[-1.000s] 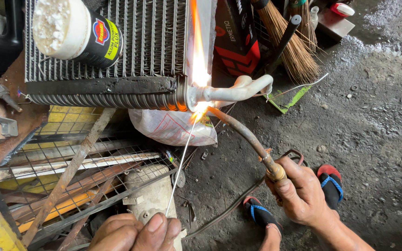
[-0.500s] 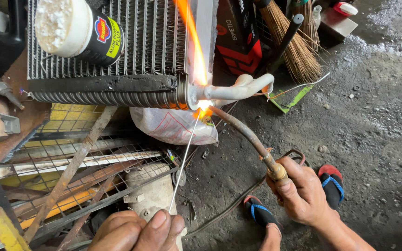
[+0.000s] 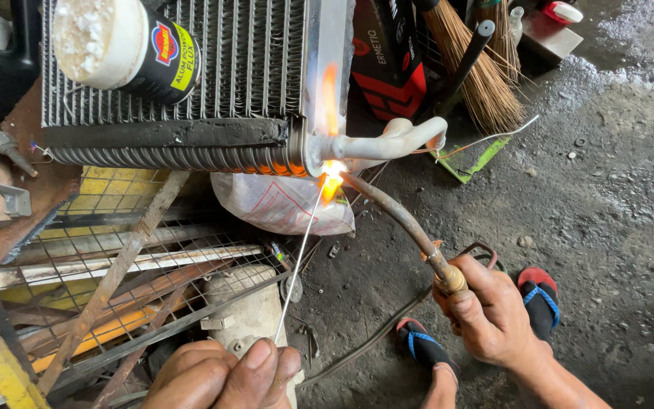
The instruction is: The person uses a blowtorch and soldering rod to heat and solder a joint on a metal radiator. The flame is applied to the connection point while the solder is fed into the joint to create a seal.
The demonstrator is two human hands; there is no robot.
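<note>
At the bottom centre of the frame the left hand (image 3: 225, 375) pinches the lower end of a thin filler rod (image 3: 300, 254) between thumb and fingers. The rod slants up and to the right until its tip reaches the bright flame (image 3: 332, 178) near the middle of the frame.

At the lower right the right hand (image 3: 493, 314) is closed around the brass-coloured grip of a torch (image 3: 403, 220). Its curved, dark neck rises up and to the left, and its nozzle sits at the flame.

The flame plays on the joint where a pale bent pipe (image 3: 395, 140) enters the right end of a finned coil (image 3: 183, 76). The coil fills the upper left and centre of the frame. Orange fire also licks up the coil's shiny side plate above the joint. Whether the rod tip actually touches the pipe is hard to tell through the glare.

A round flux tin (image 3: 126, 45) with white powder lies on the coil at the upper left. Below the joint sits a crumpled white plastic bag (image 3: 281, 204). A rusty wire rack (image 3: 115, 265) fills the lower left. A straw broom (image 3: 478, 76) leans at the upper right. Two feet in blue-strapped sandals (image 3: 539, 299) stand on the dark concrete floor (image 3: 615, 189) near the right hand.
</note>
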